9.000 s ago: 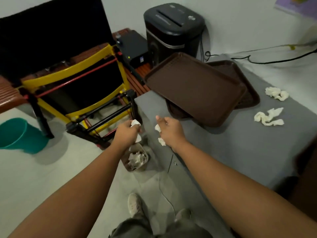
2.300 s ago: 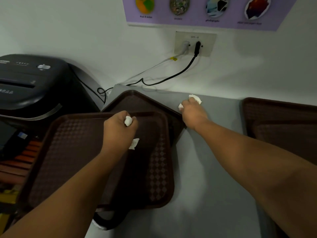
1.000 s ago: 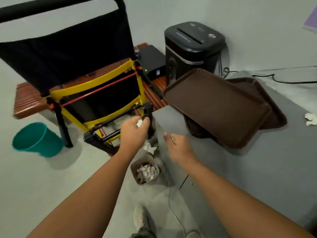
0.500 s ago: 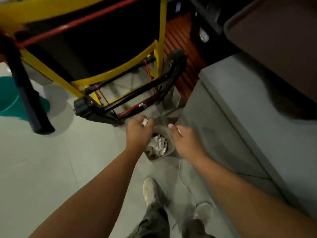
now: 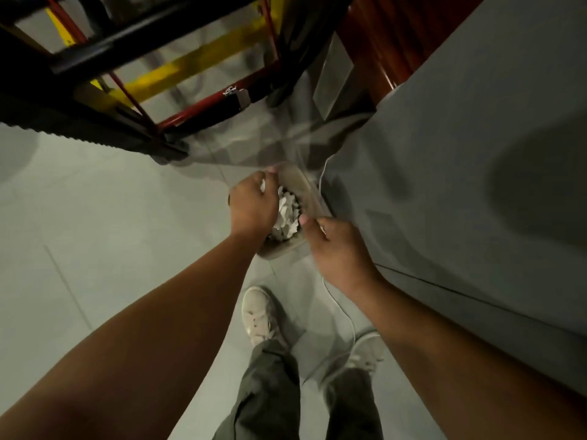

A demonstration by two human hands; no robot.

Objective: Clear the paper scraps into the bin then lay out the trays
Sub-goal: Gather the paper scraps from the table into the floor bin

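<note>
A small beige bin [image 5: 305, 189] stands on the floor against the side of the grey table [image 5: 476, 147], filled with crumpled white paper scraps [image 5: 287, 214]. My left hand [image 5: 252, 204] hovers over the bin's left half, fingers closed on a white paper scrap [image 5: 263, 185]. My right hand [image 5: 336, 249] is at the bin's near right rim, fingers pinched together with a thin white sliver showing between them. No tray is in view.
A black, yellow and red folding trolley frame [image 5: 133, 58] stands just beyond the bin. A white cord [image 5: 347, 315] trails on the floor by my shoes [image 5: 258, 315]. Brown wooden slats [image 5: 381, 42] lie at the table's far corner.
The view has dipped closer to the floor. Both hands have dropped to the bin, the left now over its opening; the trays have left the view.
</note>
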